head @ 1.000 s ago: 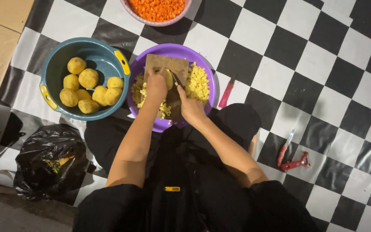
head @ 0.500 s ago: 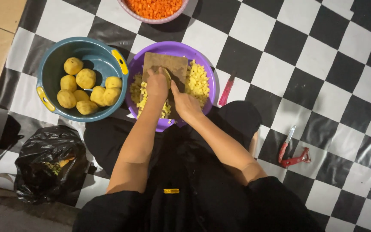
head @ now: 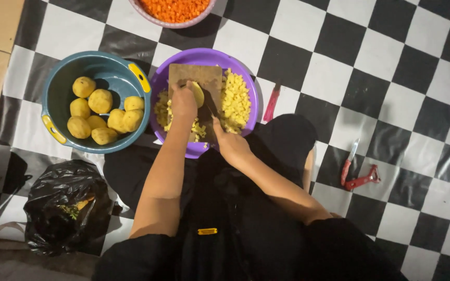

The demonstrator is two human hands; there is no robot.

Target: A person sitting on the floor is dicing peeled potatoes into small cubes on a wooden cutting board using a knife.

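Right hand [head: 231,145] closed on a knife handle, blade hard to make out. Left hand [head: 184,101] clamped on a peeled potato [head: 198,93], pinned to the board [head: 196,78] bridging the purple bowl [head: 246,78] so cubes drop in. Beyond, blue tub [head: 58,88] of potatoes.

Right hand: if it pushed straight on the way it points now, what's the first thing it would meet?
The right hand points up the frame along its knife, toward the potato piece that the left hand holds on the board. That piece probably comes first; depth is unclear.
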